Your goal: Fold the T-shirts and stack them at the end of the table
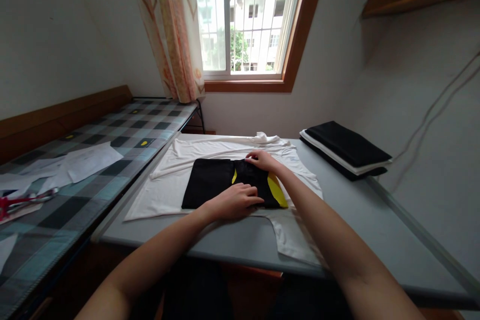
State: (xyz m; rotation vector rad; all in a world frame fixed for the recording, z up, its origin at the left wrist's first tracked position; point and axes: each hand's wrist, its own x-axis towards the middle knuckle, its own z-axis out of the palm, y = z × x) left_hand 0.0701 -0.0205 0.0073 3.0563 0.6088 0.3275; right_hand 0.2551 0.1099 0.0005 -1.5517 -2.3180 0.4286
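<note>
A folded black cloth (pixel 210 185) with yellow patches lies on a white T-shirt (pixel 165 195) spread over the table. My left hand (pixel 238 201) rests across the near edge of the black cloth, its fingers laid out over the fabric and slightly bent. At the far edge, my right hand (pixel 262 161) pinches the black cloth between thumb and fingers. A yellow patch shows beside my right forearm, and a smaller yellow strip lies between the two hands. One sleeve of the T-shirt hangs toward the table's front edge, partly behind my right forearm.
A stack of folded black and white cloths (pixel 345 147) sits at the table's back right. On the left is a bed with a checked cover (pixel 157 120), holding loose papers (pixel 90 160) and a red-handled item (pixel 15 202). A curtained window (pixel 247 20) is behind the grey table (pixel 375 230).
</note>
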